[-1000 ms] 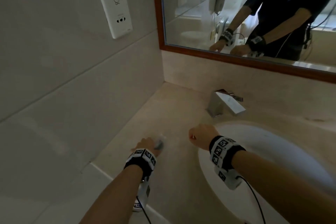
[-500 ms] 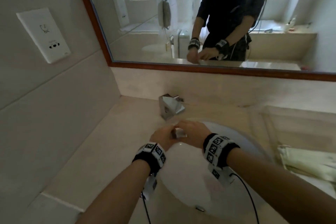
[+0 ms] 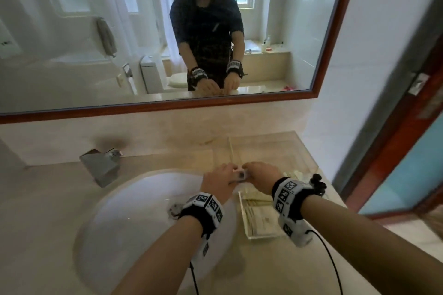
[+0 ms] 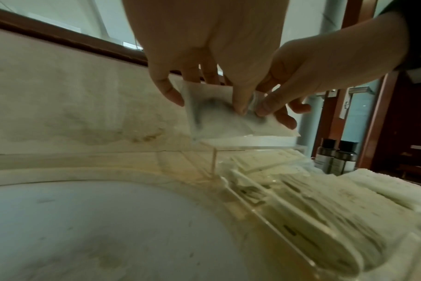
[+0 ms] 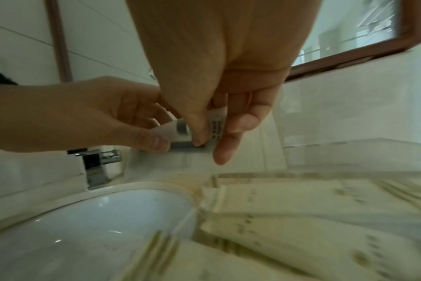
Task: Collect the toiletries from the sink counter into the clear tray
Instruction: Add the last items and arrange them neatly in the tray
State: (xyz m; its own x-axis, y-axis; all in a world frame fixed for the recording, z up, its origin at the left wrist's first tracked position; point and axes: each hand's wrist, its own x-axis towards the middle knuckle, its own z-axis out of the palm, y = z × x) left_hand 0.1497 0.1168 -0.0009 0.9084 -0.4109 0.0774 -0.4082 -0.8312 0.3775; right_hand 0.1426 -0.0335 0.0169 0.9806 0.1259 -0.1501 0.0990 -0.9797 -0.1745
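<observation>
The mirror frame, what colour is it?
Reddish-brown wood. The mirror frame shows best in the head view.

Both hands pinch one small white packet (image 5: 195,131): the right hand (image 5: 219,76) from above, the left hand (image 5: 103,117) from the side. Below lie the white sink (image 5: 89,224), a chrome tap (image 5: 96,167) and pale sachets (image 5: 312,218) in the clear tray (image 5: 349,144).

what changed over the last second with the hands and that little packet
The left hand carried the small white packet from the counter left of the sink rightward to above the clear tray. The right hand joined and now pinches it too. The sachets in the tray appear not to have moved.
</observation>
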